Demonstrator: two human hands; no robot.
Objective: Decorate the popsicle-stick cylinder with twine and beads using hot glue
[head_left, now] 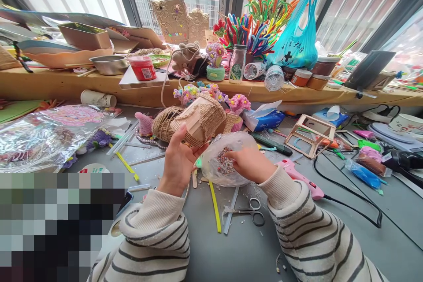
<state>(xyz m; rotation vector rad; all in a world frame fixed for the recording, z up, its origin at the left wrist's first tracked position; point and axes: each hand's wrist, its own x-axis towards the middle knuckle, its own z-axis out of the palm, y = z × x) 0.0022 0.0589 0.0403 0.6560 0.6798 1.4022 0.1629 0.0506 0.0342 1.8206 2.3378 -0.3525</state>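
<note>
My left hand is closed around a small house-shaped wooden box partly wrapped in jute twine, held up above the grey table. A ball of jute twine lies just behind it. My right hand reaches into a clear plastic bag of small beads, its fingers pinched inside the bag among the beads. Both arms wear cream sleeves with dark stripes.
Scissors, yellow sticks and clear glue sticks lie near my wrists. A pink glue gun with black cable sits to the right, beside a wooden stick frame and a tissue pack. A cluttered wooden ledge carries pipe-cleaner flowers, jars, bowls.
</note>
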